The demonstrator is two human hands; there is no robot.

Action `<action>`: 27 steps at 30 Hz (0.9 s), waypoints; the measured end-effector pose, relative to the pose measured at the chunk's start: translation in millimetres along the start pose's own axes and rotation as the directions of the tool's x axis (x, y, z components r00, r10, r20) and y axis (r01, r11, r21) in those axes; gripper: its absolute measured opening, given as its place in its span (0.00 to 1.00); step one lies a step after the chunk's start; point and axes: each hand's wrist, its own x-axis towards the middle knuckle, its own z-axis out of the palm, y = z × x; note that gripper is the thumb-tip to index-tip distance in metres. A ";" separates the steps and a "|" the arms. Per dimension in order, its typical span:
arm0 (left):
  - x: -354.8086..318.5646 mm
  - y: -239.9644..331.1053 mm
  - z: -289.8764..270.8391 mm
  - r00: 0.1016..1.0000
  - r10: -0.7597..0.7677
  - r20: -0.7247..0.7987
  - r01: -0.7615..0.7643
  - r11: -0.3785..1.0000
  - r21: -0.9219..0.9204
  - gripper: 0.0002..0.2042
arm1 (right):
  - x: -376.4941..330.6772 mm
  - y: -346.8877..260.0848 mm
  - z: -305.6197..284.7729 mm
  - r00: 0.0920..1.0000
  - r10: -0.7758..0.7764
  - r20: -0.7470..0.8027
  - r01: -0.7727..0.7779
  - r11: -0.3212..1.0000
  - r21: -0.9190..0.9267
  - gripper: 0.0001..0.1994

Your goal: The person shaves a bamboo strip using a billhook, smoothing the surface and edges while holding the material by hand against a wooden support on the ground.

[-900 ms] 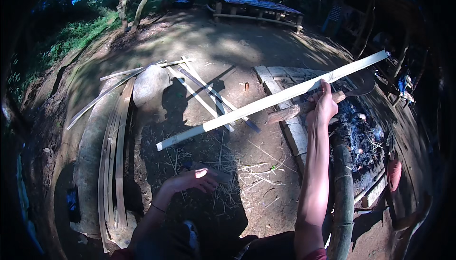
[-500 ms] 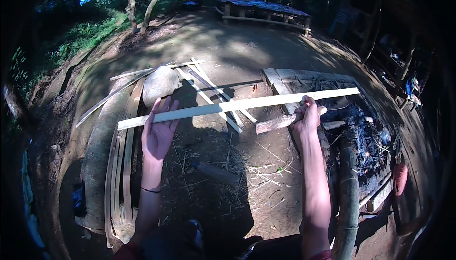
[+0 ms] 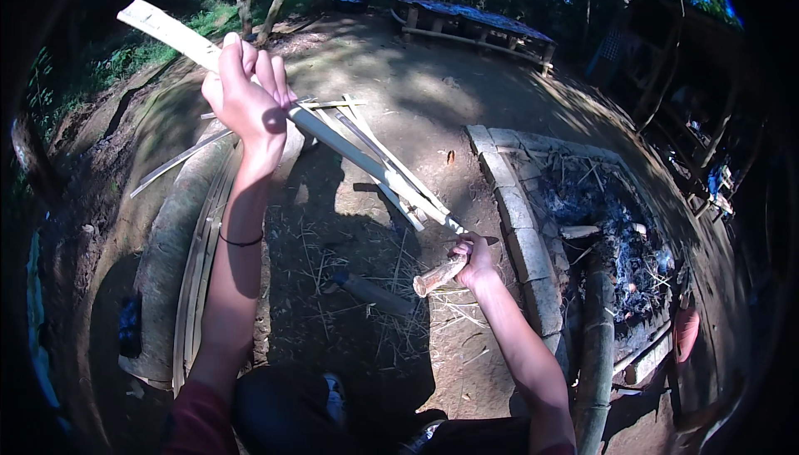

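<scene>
Two bare hands, one pale strip (image 3: 333, 136) slanting between them above the ground (image 3: 416, 81), high end left. Left hand (image 3: 245, 104) raised, fingers curled around strip near upper end. Right hand (image 3: 476, 262) low, fingers wrapped on wooden handle (image 3: 439, 277), strip's lower end just at them; whether they pinch it too, cannot tell. Brick-edged hearth (image 3: 527, 254) at right.
</scene>
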 end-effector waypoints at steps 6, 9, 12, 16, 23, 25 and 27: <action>36.3 -13.5 18.9 0.993 0.038 0.111 -0.053 0.990 0.130 0.19 | -67.2 2.2 -17.4 0.991 0.110 -0.078 -0.118 0.988 -0.100 0.16; 56.9 -0.4 4.6 0.993 0.036 0.115 -0.056 0.982 0.179 0.13 | -84.6 3.4 4.9 0.988 0.152 0.001 -0.150 0.977 -0.150 0.12; 55.3 -13.1 0.6 0.991 -0.018 0.134 -0.006 0.983 0.181 0.09 | -105.7 4.6 21.7 0.995 0.101 0.004 -0.096 0.954 -0.284 0.10; 37.6 -27.3 19.4 0.971 -0.165 0.174 0.158 0.986 0.051 0.09 | -135.2 11.3 27.5 0.991 -0.035 0.127 0.106 0.790 -0.604 0.26; 43.9 -6.6 30.4 0.929 -0.202 0.310 0.207 0.978 0.016 0.09 | -138.0 84.0 84.0 0.810 -0.123 0.573 0.512 0.625 -0.590 0.20; 43.1 -7.5 30.6 0.906 -0.156 0.392 0.186 0.982 -0.040 0.11 | -148.8 93.9 96.8 0.756 -0.163 0.635 0.569 0.642 -0.514 0.20; 32.2 -31.6 27.6 0.864 -0.088 0.495 0.166 0.979 -0.116 0.15 | -150.5 99.5 95.2 0.824 -0.177 0.538 0.492 0.694 -0.526 0.19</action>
